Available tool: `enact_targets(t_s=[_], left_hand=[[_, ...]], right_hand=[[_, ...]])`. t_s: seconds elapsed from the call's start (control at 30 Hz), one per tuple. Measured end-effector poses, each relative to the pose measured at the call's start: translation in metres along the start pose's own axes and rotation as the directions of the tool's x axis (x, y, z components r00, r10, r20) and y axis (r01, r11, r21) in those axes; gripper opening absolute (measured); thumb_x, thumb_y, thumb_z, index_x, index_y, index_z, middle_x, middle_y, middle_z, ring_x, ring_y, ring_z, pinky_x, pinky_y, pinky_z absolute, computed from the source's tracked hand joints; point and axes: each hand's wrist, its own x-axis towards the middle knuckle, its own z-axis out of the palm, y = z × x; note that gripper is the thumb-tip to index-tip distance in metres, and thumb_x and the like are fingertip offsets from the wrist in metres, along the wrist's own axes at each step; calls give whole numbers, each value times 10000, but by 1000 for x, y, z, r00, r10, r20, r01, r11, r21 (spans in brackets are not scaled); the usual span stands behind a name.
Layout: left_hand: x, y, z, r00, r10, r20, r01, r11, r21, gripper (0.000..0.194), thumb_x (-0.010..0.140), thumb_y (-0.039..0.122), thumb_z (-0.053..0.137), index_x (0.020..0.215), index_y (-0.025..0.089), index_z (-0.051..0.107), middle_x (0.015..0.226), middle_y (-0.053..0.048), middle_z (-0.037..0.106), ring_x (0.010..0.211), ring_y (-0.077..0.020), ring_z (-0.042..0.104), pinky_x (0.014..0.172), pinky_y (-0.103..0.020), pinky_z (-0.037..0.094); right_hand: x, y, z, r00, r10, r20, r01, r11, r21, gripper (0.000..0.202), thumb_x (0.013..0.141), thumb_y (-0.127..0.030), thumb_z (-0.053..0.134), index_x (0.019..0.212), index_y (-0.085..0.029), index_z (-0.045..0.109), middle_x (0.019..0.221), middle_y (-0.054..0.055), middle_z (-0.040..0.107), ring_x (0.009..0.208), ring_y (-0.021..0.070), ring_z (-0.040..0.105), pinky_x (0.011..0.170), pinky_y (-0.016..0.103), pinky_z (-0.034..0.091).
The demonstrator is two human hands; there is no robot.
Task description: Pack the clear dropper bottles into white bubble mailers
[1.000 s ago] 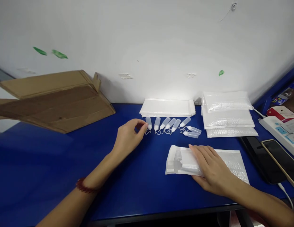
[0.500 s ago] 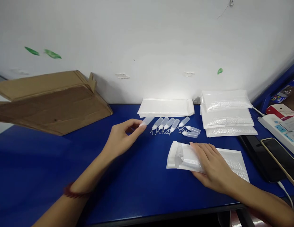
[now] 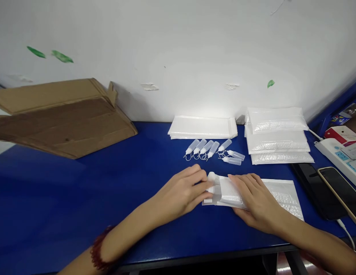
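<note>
A white bubble mailer (image 3: 283, 194) lies on the blue table with its mouth facing left. My right hand (image 3: 255, 198) is wrapped round its middle, thumb underneath and fingers on top. At the mouth is my left hand (image 3: 192, 189), its fingers bent together at the opening; the small bottle it carried is hidden or too faint to make out. Behind the hands lie several small clear bottles (image 3: 206, 147) with white caps and thin loops. Farther back is a flat stack of white mailers (image 3: 202, 126).
Filled white mailers (image 3: 278, 139) are piled at the back right. Two phones, the nearer-edge one in a pale case (image 3: 338, 191), and a white power strip (image 3: 338, 152) with cables lie at the right. A brown cardboard box (image 3: 65, 118) stands at the back left against the wall.
My left hand has moved right and toward me, from beside the row of bottles to the mailer's mouth. The bottle in it no longer shows. My right hand stays on the mailer.
</note>
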Motion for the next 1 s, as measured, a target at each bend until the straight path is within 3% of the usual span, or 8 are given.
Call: enact_targets(t_s=[0.1, 0.2, 0.27, 0.37, 0.47, 0.57, 0.83, 1.0], left_hand=[[3, 12, 13, 995, 76, -64, -72, 995, 64, 295, 982, 175, 412, 838, 130, 666, 718, -61, 628, 644, -179, 494, 590, -302, 470], [7, 23, 14, 996, 69, -54, -76, 986, -145, 336, 969, 88, 360, 797, 133, 646, 767, -73, 665, 711, -180, 580, 687, -312, 523], [9, 25, 7, 998, 24, -52, -41, 935, -353, 289, 955, 78, 392, 894, 145, 666, 862, -72, 708, 808, -181, 645, 803, -319, 539], [6, 11, -4, 973, -178, -149, 83, 867, -491, 215, 925, 108, 489, 979, 190, 681, 885, -38, 735, 791, -161, 681, 741, -273, 550], [-2, -19, -3, 838, -462, -289, 391, 879, -272, 122, 893, 207, 563, 933, 183, 676, 862, -49, 715, 775, -186, 655, 694, -298, 530], [-10, -49, 8, 734, -599, -320, 643, 765, 45, 224, 862, 334, 584, 967, 151, 661, 890, -95, 683, 878, -265, 607, 727, -367, 510], [-15, -72, 9, 679, -697, -229, 730, 674, 112, 237, 878, 300, 449, 783, 173, 626, 788, -86, 668, 809, -265, 599, 735, -376, 475], [-14, -72, 6, 630, -756, -177, 774, 631, 57, 333, 844, 442, 517, 915, 146, 653, 875, -117, 685, 877, -296, 602, 741, -388, 469]], right_hand=[[0, -2, 2, 999, -34, 4, 34, 999, 14, 565, 846, -129, 482, 1380, -51, 312, 1174, 196, 580, 1035, 323, 541, 862, 512, 450], [-1, -2, 3, 999, -51, 11, 50, 998, 32, 556, 846, -136, 475, 1373, -43, 323, 1176, 199, 579, 1028, 325, 541, 856, 510, 455], [-1, -1, 2, 999, -39, 0, 39, 998, 48, 541, 858, -149, 477, 1369, -51, 326, 1181, 201, 577, 1019, 322, 543, 839, 502, 466], [-1, 1, -1, 999, -5, -36, 7, 999, 51, 527, 868, -164, 491, 1359, -64, 330, 1182, 203, 576, 1002, 319, 546, 819, 495, 482], [-1, 2, -3, 999, 18, -45, -16, 999, 47, 541, 858, -159, 505, 1362, -79, 324, 1193, 197, 572, 1000, 319, 544, 820, 497, 489], [-1, 1, -5, 999, 26, -35, -24, 998, 53, 565, 853, -158, 505, 1381, -105, 308, 1202, 187, 570, 1003, 316, 550, 821, 499, 492], [-1, 3, -6, 998, 45, -34, -44, 998, 50, 571, 852, -159, 518, 1378, -105, 299, 1227, 190, 557, 1033, 318, 538, 841, 502, 495], [-2, 3, -5, 998, 47, -35, -45, 998, 51, 560, 850, -156, 532, 1360, -82, 315, 1225, 201, 554, 1021, 325, 531, 834, 514, 496]])
